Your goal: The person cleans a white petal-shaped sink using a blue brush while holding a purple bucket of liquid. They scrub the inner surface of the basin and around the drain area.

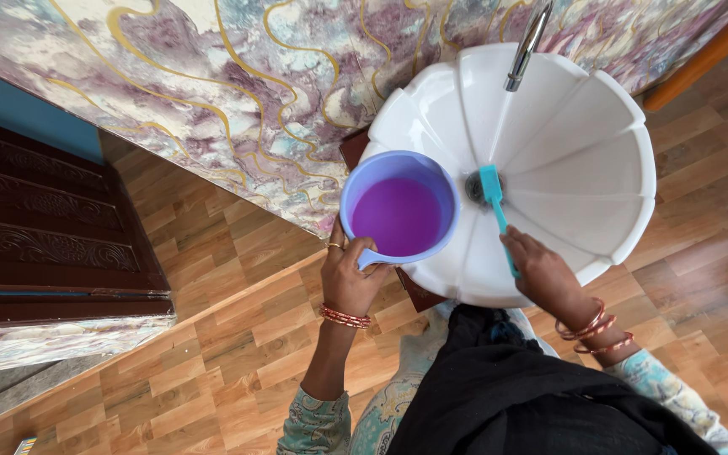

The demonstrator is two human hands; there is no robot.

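Head view: left hand (349, 278) grips one mug (399, 211); right hand (541, 268) clasps one brush (495, 206), seemingly scrubbing basin (583, 168).

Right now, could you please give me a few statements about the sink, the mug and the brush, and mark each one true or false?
1. The left hand holds a purple plastic mug by its handle. True.
2. The mug is tipped upside down. False: it is upright, its opening facing up, held beside the sink's rim.
3. The right hand holds a teal brush whose head is at the drain. True.
4. The white sink is square with flat sides. False: it is round with petal-like ridges.
5. Water is pouring from the faucet. False: no stream is visible.
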